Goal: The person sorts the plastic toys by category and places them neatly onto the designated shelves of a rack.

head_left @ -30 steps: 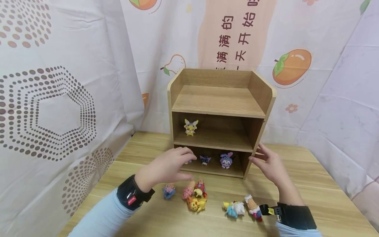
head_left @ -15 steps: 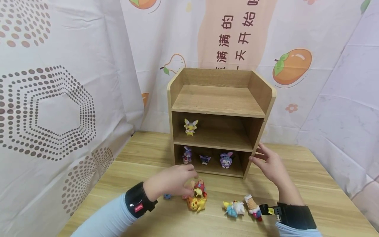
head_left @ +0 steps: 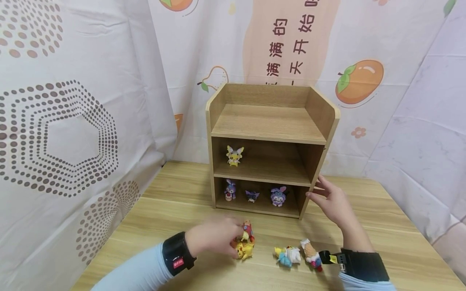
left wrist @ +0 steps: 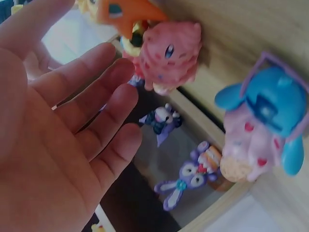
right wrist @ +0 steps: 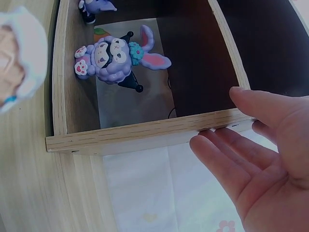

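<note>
My left hand (head_left: pixel 218 236) hovers over the toy figurines on the table, fingers fairly straight and holding nothing in the left wrist view. Just beyond it lie a yellow figurine (head_left: pixel 244 250) and a red one (head_left: pixel 247 231). A pink figurine (left wrist: pixel 171 53) is close to the fingertips, and a blue-headed figurine (left wrist: pixel 277 96) on a pink base is farther off; the left hand hides both in the head view. My right hand (head_left: pixel 333 202) grips the side panel of the wooden shelf (head_left: pixel 269 139), thumb at its front edge and fingers along the outer side.
Purple bunny figurines (head_left: pixel 278 197) and a small dark purple one (head_left: pixel 252 196) stand on the bottom level. A yellow-and-grey figurine (head_left: pixel 234 156) is on the middle level. White-and-blue (head_left: pixel 287 256) and cone-shaped (head_left: pixel 311 254) figurines lie at the right front. Printed cloth (head_left: pixel 182 48) hangs behind.
My left hand has come down from in front of the bottom level toward the figurines on the table, uncovering the left bunny figurine. The right hand stays put on the shelf.
</note>
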The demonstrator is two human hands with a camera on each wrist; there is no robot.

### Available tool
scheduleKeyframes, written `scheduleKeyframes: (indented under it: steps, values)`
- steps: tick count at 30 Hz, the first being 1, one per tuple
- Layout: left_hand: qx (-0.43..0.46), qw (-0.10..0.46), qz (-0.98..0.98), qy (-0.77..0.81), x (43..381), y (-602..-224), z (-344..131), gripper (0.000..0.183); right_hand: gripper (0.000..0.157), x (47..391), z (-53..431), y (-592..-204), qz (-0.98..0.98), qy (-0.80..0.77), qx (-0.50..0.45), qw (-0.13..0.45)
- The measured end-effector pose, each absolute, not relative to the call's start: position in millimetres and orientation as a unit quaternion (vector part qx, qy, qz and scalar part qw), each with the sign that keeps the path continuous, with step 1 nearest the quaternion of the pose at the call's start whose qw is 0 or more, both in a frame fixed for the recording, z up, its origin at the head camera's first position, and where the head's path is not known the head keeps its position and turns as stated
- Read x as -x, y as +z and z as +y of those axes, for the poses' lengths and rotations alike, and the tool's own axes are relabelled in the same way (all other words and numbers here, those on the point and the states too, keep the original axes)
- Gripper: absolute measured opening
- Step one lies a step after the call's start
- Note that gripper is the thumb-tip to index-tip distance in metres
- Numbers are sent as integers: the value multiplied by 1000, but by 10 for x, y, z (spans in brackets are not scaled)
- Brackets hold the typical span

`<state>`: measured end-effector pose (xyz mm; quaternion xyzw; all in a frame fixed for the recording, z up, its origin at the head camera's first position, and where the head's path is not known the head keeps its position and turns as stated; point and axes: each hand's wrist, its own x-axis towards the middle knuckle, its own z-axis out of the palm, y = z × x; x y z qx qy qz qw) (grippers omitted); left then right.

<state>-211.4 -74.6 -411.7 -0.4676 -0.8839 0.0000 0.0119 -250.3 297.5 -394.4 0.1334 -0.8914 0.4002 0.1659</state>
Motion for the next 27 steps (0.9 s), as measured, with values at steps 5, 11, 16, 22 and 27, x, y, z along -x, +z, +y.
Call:
scheduleKeyframes:
  steps: [5,11,16,22,27]
  values:
    - [480,30,-877,11,2098,-4168,-712,30,76,2496,2979,-3938,-892,400,-130,164]
    - [465,29,-884,28,2099,-4268,-683,31,75,2495,2975,-3939,-889,405,-133,167]
    - [461,35,-886,29,2100,-4320,-663,26,75,2494,2972,-3951,-889,403,-134,171]
    - [461,36,-886,27,2101,-4332,-656,23,75,2490,2976,-3955,-889,405,-132,169]
    - [474,46,-879,24,2091,-4309,-673,28,76,2492,2980,-3950,-888,408,-132,164]
